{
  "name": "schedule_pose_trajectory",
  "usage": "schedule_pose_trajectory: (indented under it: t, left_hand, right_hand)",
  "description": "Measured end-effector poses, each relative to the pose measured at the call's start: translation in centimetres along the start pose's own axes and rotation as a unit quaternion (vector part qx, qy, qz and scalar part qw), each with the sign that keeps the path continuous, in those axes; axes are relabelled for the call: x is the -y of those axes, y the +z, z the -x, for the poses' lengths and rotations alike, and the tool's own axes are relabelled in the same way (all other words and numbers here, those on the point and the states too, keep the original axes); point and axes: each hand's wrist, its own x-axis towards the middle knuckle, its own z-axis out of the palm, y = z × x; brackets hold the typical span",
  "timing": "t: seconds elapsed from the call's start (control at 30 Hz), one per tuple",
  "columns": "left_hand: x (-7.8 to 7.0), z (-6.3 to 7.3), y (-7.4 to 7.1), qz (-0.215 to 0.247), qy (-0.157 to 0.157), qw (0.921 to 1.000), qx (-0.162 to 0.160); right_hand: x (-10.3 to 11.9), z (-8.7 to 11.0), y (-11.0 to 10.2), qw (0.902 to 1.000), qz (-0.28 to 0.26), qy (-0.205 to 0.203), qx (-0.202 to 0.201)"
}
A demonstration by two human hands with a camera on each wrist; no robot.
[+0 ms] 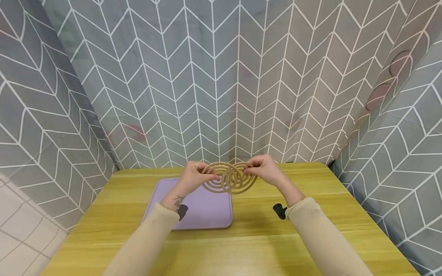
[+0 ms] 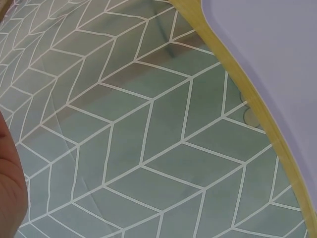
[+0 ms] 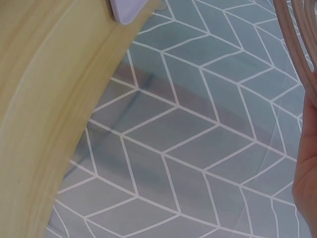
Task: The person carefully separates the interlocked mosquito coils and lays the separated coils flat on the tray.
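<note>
Two tan round pieces with concentric rings, like openwork trivets, are held up in the head view over the table's far part. The left ringed piece (image 1: 218,163) and the right ringed piece (image 1: 238,193) overlap in the middle. My left hand (image 1: 193,178) pinches the outer left side of one between thumb and fingers. At the opposite side, my right hand (image 1: 267,168) pinches the other. Only the edge of the left hand (image 2: 11,188) enters the left wrist view. Curved bands of a ringed piece (image 3: 290,39) show above the right hand (image 3: 308,163) in the right wrist view.
A lilac tray (image 1: 207,214) lies on the yellow wood-grain table (image 1: 262,245), left of centre, below the left hand and forearm. Grey curtains (image 1: 224,96) with white chevron lines hang behind the table and along both sides.
</note>
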Motion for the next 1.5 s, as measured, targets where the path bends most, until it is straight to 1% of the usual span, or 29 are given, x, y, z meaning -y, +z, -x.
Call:
schedule_pose_trajectory:
  t: [0.1,0.4,0.53,0.67,0.8,0.87,1.03,1.13,1.2,1.23,1.37,1.43,1.5]
  left_hand:
    - [0.0,0.0,0.0,0.008,0.006,0.9999,-0.002]
    - [0.3,0.0,0.0,0.015,0.005,0.9998,-0.008]
    - [0.4,0.0,-0.1,0.029,0.011,0.9991,-0.030]
    - [0.3,0.0,-0.2,0.050,0.012,0.9972,-0.055]
    - [0.3,0.0,-0.4,0.080,0.014,0.9936,-0.079]
    - [0.3,0.0,-0.5,0.090,0.018,0.9912,-0.096]
    - [0.2,0.1,-1.0,0.100,0.027,0.9856,-0.134]
    - [-0.1,0.2,-1.4,0.120,0.030,0.9814,-0.147]
    - [-0.2,0.4,-1.9,0.129,0.025,0.9794,-0.153]
    - [-0.3,0.5,-2.2,0.134,0.022,0.9783,-0.156]
    - [-0.5,1.0,-3.6,0.125,0.005,0.9777,-0.169]
    - [-0.4,1.3,-4.5,0.117,0.006,0.9765,-0.181]
    - [-0.4,1.7,-5.6,0.106,0.011,0.9752,-0.194]
  right_hand:
    - [-0.1,0.0,-0.1,1.0000,-0.006,0.000,-0.002]
    - [0.0,0.1,-0.2,0.9999,-0.004,0.004,-0.011]
    - [-0.1,0.1,-0.3,0.9994,-0.009,0.009,-0.031]
    - [-0.1,0.2,-0.5,0.9981,-0.021,0.002,-0.058]
    - [-0.1,0.1,-0.5,0.9951,-0.052,-0.012,-0.083]
    - [-0.2,0.1,-0.5,0.9922,-0.070,-0.018,-0.101]
    - [-0.4,0.1,-0.8,0.9813,-0.109,-0.040,-0.153]
    - [-0.5,0.2,-1.2,0.9728,-0.139,-0.050,-0.179]
    - [-0.6,0.3,-1.6,0.9659,-0.162,-0.054,-0.194]
    - [-0.6,0.4,-1.8,0.9615,-0.177,-0.059,-0.201]
    - [-0.8,1.0,-3.0,0.9439,-0.230,-0.076,-0.225]
    - [-0.9,1.4,-3.9,0.9359,-0.246,-0.084,-0.238]
    - [-1.0,1.9,-4.8,0.9300,-0.254,-0.091,-0.250]
